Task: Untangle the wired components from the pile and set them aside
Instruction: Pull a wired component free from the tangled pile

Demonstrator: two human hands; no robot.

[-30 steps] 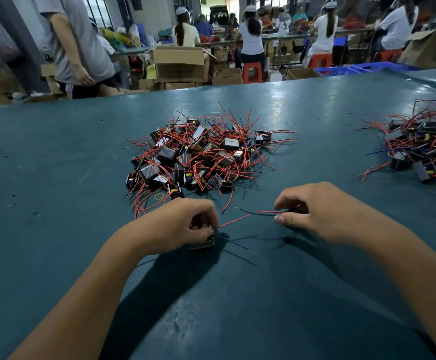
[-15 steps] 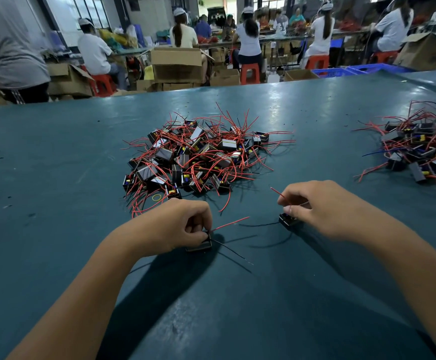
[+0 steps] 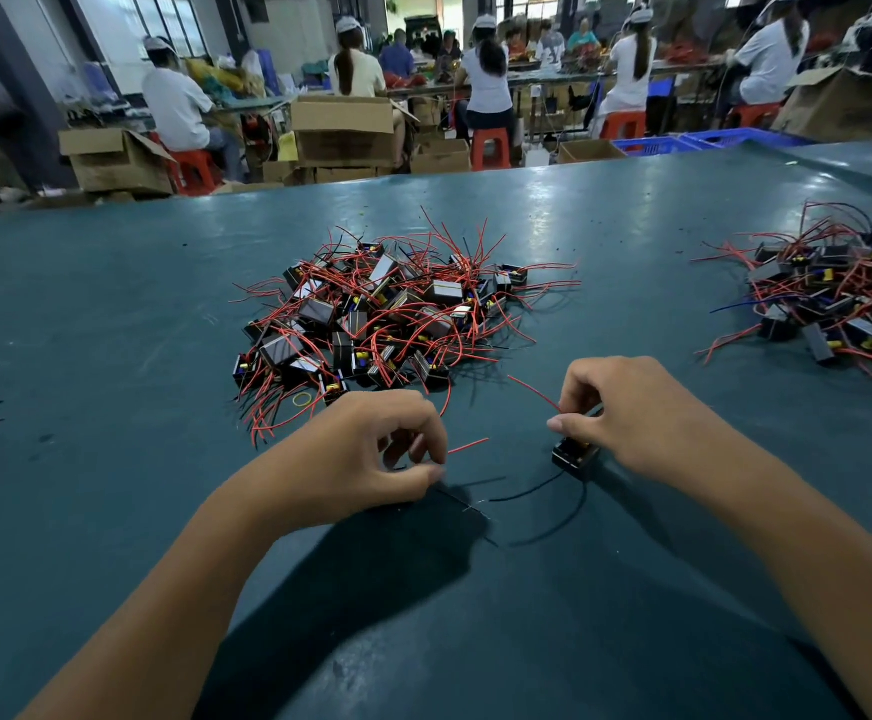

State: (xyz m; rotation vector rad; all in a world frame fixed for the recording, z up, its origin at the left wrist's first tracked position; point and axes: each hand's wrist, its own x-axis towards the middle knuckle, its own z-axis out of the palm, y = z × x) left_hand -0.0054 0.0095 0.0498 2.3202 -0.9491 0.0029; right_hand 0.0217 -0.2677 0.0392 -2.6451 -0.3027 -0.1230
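Gripping one black part (image 3: 573, 454) in the right hand (image 3: 631, 413), pinching a red wire (image 3: 467, 445) in the left hand (image 3: 371, 449), near the pile (image 3: 387, 314) on the tabletop (image 3: 111, 314), probably to separate tangled leads.

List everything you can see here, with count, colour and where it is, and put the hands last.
table: one, teal, fills the foreground
main pile: one heap of black components with red wires, table centre
second pile: one, same parts, far right edge
rubber band: one, yellow, at the main pile's near left edge
loose component: one, black with red and black wires, under the right hand
boxes: several, brown cardboard, on the floor behind the table
stools: several, red, under seated workers
workers: several, mostly white tops, at benches behind
left hand: pinches wires near the table
right hand: pinches the loose component's red wire
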